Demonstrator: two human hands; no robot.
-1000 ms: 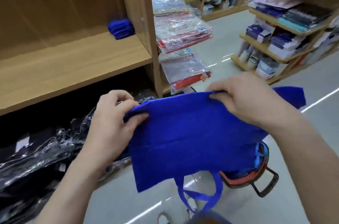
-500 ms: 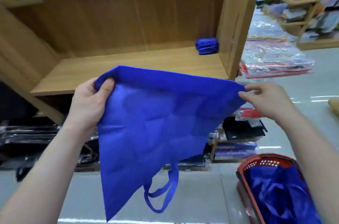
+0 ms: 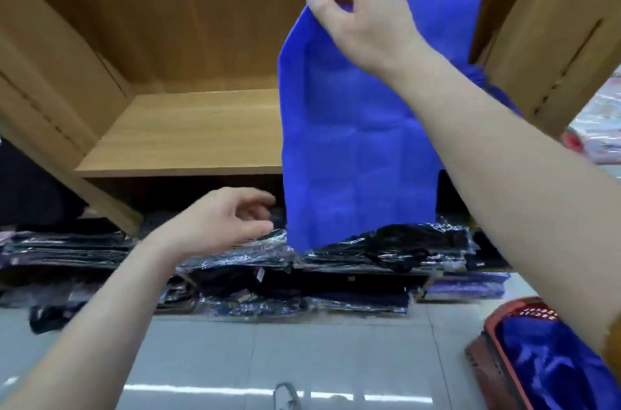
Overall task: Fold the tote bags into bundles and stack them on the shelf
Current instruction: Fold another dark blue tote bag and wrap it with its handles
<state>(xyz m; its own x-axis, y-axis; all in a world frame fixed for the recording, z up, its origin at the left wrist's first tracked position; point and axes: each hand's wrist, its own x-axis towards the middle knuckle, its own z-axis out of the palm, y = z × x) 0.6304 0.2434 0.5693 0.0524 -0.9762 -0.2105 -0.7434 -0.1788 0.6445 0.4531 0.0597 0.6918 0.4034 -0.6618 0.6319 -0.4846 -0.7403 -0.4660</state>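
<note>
Pinching blue tote bag [image 3: 353, 141], right hand [image 3: 366, 16] raised

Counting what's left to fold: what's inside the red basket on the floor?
Crumpled blue tote fabric fills the red basket; the count and anything beneath are covered; right forearm hides one side.

Our right hand [image 3: 363, 20] pinches the top edge of the blue tote bag [image 3: 356, 147], which hangs flat before the right end of the wooden shelf [image 3: 188, 134]. Our left hand [image 3: 221, 221] sits below the shelf's front edge, fingers loosely curled, holding nothing, just left of the bag. Beneath lie black film-wrapped packs [image 3: 403, 241]. A red basket [image 3: 487, 329] holding blue bags [image 3: 544, 366] stands on the floor [image 3: 268, 352], lower right.
</note>
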